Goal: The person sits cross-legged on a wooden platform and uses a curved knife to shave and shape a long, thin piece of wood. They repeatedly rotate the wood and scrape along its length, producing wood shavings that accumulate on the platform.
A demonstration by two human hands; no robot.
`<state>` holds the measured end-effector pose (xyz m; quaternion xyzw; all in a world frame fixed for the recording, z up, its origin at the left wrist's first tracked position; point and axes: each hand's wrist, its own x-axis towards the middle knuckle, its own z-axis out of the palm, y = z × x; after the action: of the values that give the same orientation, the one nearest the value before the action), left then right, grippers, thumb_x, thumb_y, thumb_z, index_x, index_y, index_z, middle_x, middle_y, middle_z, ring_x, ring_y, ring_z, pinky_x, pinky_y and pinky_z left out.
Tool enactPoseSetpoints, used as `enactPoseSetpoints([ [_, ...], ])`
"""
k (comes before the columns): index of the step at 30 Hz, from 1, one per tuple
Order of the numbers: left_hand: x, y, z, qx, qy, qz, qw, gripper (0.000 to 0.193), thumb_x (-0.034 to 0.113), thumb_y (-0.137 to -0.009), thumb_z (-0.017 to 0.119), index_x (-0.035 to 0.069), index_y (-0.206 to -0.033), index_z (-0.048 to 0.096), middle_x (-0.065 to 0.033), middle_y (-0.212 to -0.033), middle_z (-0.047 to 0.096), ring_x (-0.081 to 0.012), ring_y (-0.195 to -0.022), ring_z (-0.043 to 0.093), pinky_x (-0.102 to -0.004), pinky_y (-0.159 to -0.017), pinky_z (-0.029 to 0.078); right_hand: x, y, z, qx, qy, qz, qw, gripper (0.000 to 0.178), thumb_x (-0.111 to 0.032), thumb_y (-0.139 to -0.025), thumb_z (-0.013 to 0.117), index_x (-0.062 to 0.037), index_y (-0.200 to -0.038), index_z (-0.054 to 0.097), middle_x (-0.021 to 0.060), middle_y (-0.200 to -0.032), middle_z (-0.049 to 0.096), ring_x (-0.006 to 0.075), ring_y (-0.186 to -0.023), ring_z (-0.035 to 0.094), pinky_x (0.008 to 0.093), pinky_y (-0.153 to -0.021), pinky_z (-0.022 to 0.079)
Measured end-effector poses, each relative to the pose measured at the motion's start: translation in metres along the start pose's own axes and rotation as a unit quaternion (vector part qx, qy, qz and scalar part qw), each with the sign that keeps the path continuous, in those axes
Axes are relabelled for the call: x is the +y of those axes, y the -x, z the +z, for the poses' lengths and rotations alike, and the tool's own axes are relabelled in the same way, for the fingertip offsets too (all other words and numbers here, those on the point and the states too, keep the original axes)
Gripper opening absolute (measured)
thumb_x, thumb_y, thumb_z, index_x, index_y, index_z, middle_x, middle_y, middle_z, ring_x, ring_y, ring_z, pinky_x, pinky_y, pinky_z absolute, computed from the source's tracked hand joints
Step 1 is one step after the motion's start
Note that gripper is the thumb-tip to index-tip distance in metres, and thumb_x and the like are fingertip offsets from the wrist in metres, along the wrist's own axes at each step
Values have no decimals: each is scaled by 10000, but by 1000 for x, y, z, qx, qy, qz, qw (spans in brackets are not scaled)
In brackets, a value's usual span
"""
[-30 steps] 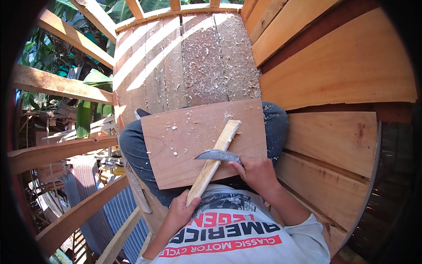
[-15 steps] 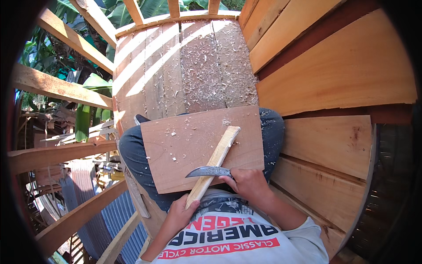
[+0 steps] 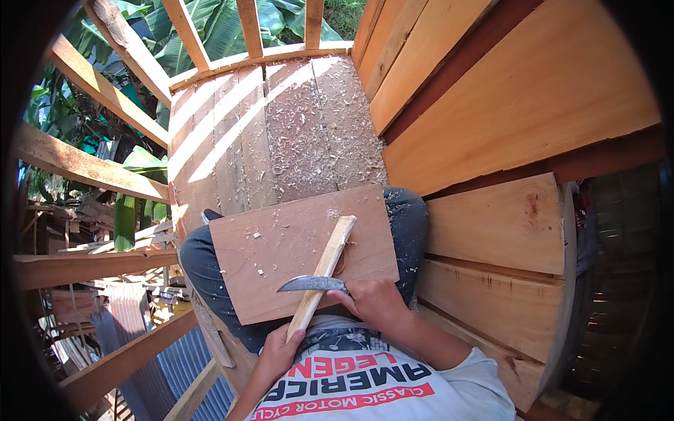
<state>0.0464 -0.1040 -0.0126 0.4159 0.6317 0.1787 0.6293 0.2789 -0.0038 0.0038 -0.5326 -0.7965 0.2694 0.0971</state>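
My left hand (image 3: 282, 345) is closed around the near end of a pale wooden stick (image 3: 327, 261), which slants away over a flat wooden board (image 3: 246, 252) on my lap. In my right hand (image 3: 372, 300) is a knife (image 3: 309, 283) with a curved metal blade, its handle hidden by my fingers. The blade lies across the stick a little beyond my left hand, its tip pointing left. Small wood chips (image 3: 260, 271) are scattered on the board, and a thin curled shaving shows beside the stick.
I sit cross-legged on a plank floor (image 3: 246, 172) strewn with shavings. A wooden plank wall (image 3: 491, 231) stands close on my right. Along the left run slatted rails (image 3: 98, 266), with corrugated sheets (image 3: 193, 379) and banana leaves beyond.
The whole view has shifted, so my lap, board and hands appear further left and slightly lower. The blade stays across the stick at nearly the same spot, and both grips hold.
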Motion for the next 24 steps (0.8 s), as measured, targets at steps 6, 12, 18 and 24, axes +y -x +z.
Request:
enactPoseSetpoints([
  [6,-10,5,-1,8,-11,-8,1000,443,395,-959,547,-45,-989,598,-116,-711,571,-171,-678,516,-337,-656,452,60,-23,-25,108,105,201,968,477,-442,-940,551,-40,-695,625,204,-573,608,379,-564,646,480,-505,509],
  [12,-4,7,-1,10,-3,-25,1000,434,384,-965,539,-46,-983,592,-92,-702,543,-139,-697,488,-324,-662,446,52,-10,-29,96,85,230,965,456,-407,-940,561,-10,-720,606,212,-616,625,417,-627,646,487,-568,516],
  [18,-9,4,-3,-3,9,-22,1000,422,370,-968,537,-46,-1001,596,-88,-720,556,-133,-716,493,-317,-677,449,50,-5,-28,88,-64,233,966,403,-374,-873,666,-8,-718,603,225,-623,615,413,-635,640,487,-572,500],
  [24,-4,2,0,-5,-5,-34,999,416,362,-968,537,-46,-1024,598,-92,-740,570,-138,-731,493,-309,-699,454,47,-2,-22,117,-50,110,986,333,-330,-898,644,-20,-784,602,197,-647,618,397,-634,634,459,-556,499],
])
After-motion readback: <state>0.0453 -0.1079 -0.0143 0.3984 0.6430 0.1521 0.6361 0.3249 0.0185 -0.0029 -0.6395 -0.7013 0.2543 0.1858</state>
